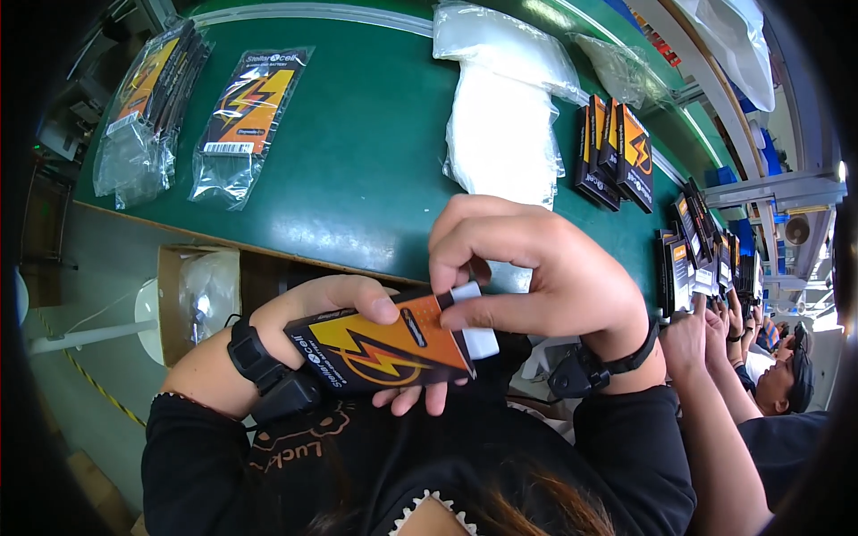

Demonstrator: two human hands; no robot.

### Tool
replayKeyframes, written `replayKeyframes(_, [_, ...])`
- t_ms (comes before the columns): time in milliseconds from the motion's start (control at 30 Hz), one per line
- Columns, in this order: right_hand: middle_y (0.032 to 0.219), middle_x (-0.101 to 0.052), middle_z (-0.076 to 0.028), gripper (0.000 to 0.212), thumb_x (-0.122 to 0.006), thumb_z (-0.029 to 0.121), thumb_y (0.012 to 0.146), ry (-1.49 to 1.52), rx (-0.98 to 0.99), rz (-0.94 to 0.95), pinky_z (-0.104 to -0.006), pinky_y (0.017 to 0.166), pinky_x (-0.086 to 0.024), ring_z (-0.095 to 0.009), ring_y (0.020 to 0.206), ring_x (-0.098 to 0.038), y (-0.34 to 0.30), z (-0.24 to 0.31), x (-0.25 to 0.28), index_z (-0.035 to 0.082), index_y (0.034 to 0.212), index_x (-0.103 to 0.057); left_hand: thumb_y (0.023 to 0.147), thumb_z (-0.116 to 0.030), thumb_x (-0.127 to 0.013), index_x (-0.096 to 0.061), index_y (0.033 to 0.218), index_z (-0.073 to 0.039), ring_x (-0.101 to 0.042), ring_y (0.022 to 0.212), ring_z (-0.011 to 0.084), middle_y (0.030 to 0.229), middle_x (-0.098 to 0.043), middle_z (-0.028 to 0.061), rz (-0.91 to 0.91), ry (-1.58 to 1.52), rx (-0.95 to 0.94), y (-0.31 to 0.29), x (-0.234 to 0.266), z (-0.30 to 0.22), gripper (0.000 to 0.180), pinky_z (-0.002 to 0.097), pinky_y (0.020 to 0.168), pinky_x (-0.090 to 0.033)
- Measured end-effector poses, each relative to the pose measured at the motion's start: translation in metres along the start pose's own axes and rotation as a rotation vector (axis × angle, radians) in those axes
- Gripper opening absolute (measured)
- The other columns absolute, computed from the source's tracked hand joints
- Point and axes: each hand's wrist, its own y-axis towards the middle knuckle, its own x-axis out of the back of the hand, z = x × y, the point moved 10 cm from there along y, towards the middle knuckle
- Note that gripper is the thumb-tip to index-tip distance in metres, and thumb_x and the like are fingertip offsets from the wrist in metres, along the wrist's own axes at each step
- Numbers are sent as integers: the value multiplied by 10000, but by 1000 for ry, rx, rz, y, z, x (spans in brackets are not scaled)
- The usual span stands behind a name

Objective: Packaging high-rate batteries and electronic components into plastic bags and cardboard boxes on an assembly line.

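Observation:
In front of my chest is a flat battery box (380,350), black with an orange and yellow lightning design, tilted with its right end higher. My left hand (353,297) is closed around it, thumb on the printed face and fingertips showing below its lower edge. White flaps (481,342) stick out at the box's right end. There my right hand (559,268) is closed, its thumb on the box's edge and its index finger curled behind. Whether anything is inside the box is hidden.
On the green table (357,134) lie bagged boxes (161,80), a single bagged box (252,103) and white plastic bags (500,125). More boxes (617,152) stand at the right. Below the edge is a cardboard carton (170,295). A co-worker's arms (715,384) reach in close at right.

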Motion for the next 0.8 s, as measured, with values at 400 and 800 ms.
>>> replayKeyframes(400, [1000, -587, -88, 261, -725, 29, 685, -542, 74, -446, -310, 737, -435, -234, 911, -538, -15, 27, 20, 64, 940, -686, 751, -431, -633, -503, 1182, 27, -622, 846, 235, 1074, -591, 219, -276, 308, -327, -12, 20, -42, 642, 291, 727, -508])
replayKeyframes(800, [806, -572, -71, 249, -753, 4, 665, -554, 60, -550, -275, 614, -438, -192, 748, -563, -18, 26, 16, 33, 905, -690, 768, -414, -587, -503, 1177, 26, -601, 890, 218, 1088, -576, 176, -362, 430, -380, -16, 15, -51, 607, 293, 758, -488])
